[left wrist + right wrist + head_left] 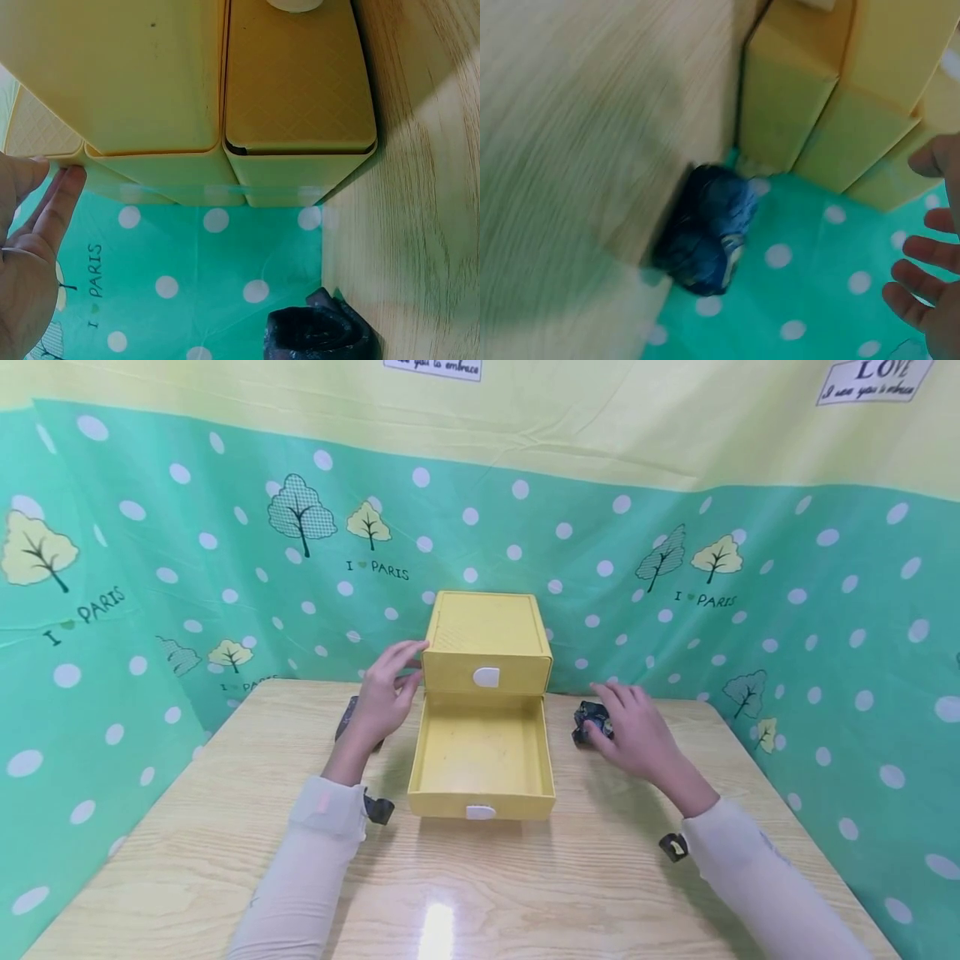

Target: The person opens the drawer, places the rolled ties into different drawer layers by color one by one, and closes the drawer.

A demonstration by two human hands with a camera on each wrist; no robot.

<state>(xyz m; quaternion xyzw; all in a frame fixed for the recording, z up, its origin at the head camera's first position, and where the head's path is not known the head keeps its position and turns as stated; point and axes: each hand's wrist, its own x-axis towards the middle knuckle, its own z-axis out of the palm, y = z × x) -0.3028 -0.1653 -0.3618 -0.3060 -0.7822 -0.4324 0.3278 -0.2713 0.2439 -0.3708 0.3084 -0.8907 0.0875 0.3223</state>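
A yellow drawer unit (487,622) stands at the back of the table, its middle drawer (483,752) pulled out with a bare floor showing. My left hand (386,693) touches the unit's upper left front edge; in the left wrist view its thumb and fingertips meet the corner beside the top drawer (45,131). Off to the right, my right hand (633,727) hovers with fingers spread, holding nothing. Below and beside it lies a dark, shiny bundle (705,229) on the table. Another dark folded item (322,334) lies left of the unit, partly hidden by my left hand in the head view.
The wooden table (225,860) meets a green dotted curtain (187,560) behind and at both sides. White tabs (486,677) mark the drawer fronts. A shut bottom drawer (300,82) sits under the pulled-out one. Small black pieces (378,810) hang at both wrists.
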